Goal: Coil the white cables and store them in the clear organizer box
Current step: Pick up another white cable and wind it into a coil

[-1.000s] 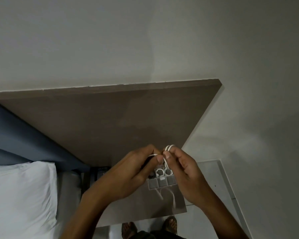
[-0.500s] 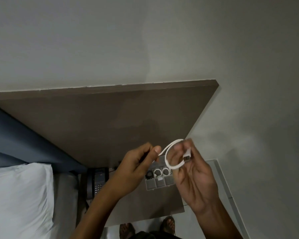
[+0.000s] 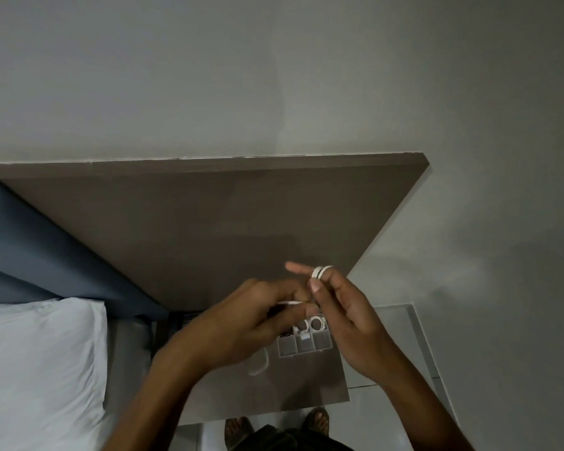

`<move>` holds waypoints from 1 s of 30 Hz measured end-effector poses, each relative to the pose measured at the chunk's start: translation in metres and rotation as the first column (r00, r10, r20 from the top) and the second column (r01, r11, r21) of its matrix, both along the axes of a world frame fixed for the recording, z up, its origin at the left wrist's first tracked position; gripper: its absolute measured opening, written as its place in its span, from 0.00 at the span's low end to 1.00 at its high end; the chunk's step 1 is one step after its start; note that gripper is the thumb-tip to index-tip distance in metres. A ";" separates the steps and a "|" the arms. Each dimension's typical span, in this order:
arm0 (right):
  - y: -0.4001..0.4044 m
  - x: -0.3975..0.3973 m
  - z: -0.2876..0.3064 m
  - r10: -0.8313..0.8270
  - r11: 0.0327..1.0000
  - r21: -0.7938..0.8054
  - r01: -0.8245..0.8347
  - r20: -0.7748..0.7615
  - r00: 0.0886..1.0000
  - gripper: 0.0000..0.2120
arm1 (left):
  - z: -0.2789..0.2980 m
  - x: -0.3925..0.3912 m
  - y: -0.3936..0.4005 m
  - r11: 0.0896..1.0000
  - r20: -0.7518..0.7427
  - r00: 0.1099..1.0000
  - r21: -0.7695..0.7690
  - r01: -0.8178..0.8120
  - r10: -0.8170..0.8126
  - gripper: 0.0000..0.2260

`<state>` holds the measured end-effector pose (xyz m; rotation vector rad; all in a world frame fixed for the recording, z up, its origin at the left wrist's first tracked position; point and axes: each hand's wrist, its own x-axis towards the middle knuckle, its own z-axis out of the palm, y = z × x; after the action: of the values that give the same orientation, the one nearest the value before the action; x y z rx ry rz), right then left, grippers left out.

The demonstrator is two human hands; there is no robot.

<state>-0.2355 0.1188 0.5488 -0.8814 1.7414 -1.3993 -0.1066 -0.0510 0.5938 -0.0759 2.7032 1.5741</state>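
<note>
A white cable [image 3: 321, 271] is wound in two turns around the fingers of my right hand [image 3: 349, 323], with the thumb pressing on it. My left hand [image 3: 241, 323] pinches the cable's free end [image 3: 288, 302] just left of the right hand. Both hands hover above the clear organizer box [image 3: 303, 345], which sits on a small brown table [image 3: 274, 385]. Two coiled white cables [image 3: 316, 323] lie in its far compartments. Another loose white cable [image 3: 258, 364] lies on the table left of the box, partly hidden by my left hand.
A brown headboard panel [image 3: 209, 222] rises behind the table against a grey wall. A bed with a white pillow [image 3: 36, 369] lies to the left. My sandalled feet [image 3: 316, 421] stand on the tiled floor below the table's front edge.
The open loop held half a second ago is now wound tight around my right fingers. My left hand has shifted right and lower with the cable's end. The view has tilted slightly.
</note>
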 end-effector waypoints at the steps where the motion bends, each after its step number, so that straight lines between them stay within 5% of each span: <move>1: 0.004 -0.001 0.000 0.043 0.998 0.039 -0.044 0.026 0.999 0.13 | 0.002 -0.001 -0.006 1.000 -0.040 0.999 0.015 -0.002 0.003 0.06; 5: 0.013 -0.002 0.002 0.078 0.996 0.012 -0.085 0.298 0.951 0.23 | 0.004 -0.008 -0.020 0.991 -0.150 0.986 0.124 -0.051 0.070 0.03; 8: 0.014 0.003 0.007 0.252 0.959 -0.263 -0.110 0.602 0.758 0.19 | 0.002 -0.014 -0.019 0.966 -0.225 0.955 0.212 -0.146 0.194 0.06; 12: 0.005 0.008 0.021 0.412 0.850 -0.502 0.158 0.822 0.394 0.17 | -0.011 -0.022 -0.011 0.902 -0.186 0.919 0.333 -0.273 0.347 0.16; 16: -0.009 0.010 0.040 0.428 0.729 -0.525 0.439 0.851 0.305 0.15 | -0.021 -0.022 0.011 0.898 -0.091 0.942 0.346 -0.274 0.322 0.18; 18: -0.014 0.008 0.044 0.383 0.701 -0.525 0.482 0.848 0.366 0.13 | -0.023 -0.018 0.023 0.909 -0.054 0.955 0.326 -0.261 0.293 0.17; 21: -0.020 0.005 0.044 0.136 0.762 -0.490 0.423 0.760 0.636 0.14 | -0.024 -0.011 0.031 0.954 -0.022 0.974 0.210 -0.214 0.223 0.16; 24: -0.021 0.012 0.030 -0.211 0.896 -0.335 0.290 0.253 0.944 0.18 | -0.018 -0.005 0.029 0.989 0.019 0.992 0.071 -0.127 0.126 0.15; 26: -0.017 0.013 0.019 -0.262 0.945 -0.228 0.235 -0.093 0.961 0.18 | -0.011 -0.002 0.023 0.998 0.049 0.997 0.024 -0.054 0.053 0.15; 30: -0.004 0.004 0.010 -0.122 0.991 -0.070 0.110 -0.195 0.973 0.14 | 0.008 0.002 0.003 1.000 0.042 0.999 0.002 -0.013 0.013 0.12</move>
<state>-0.2315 0.1150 0.5589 -0.9937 1.9372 -1.4873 -0.1041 -0.0483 0.6016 -0.1248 2.6748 1.5604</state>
